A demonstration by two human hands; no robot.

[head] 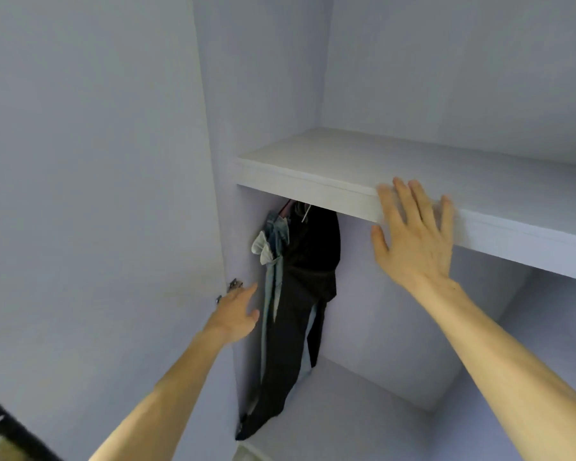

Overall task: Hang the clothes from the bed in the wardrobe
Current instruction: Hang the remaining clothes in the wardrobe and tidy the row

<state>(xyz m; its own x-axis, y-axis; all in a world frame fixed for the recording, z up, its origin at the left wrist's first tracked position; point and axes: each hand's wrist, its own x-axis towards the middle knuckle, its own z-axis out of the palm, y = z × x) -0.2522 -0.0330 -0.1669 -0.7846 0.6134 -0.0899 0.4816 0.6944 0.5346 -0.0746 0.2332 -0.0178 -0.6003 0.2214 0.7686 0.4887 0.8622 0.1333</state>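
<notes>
Inside the pale wardrobe, dark trousers (300, 311) and a light blue denim garment (273, 241) hang side by side under the shelf (313, 168), at the left end of the compartment. Their hangers are mostly hidden behind the shelf's front edge. My left hand (235, 314) reaches toward the denim's left side with straight fingers, holding nothing; whether it touches the cloth I cannot tell. My right hand (413, 234) lies flat with spread fingers against the shelf's front edge, to the right of the clothes.
The open wardrobe door (90, 194) stands at the left, its metal hinge (233, 286) just above my left hand. The hanging compartment extends to the right of the clothes. A dark object (10, 427) crosses the bottom left corner.
</notes>
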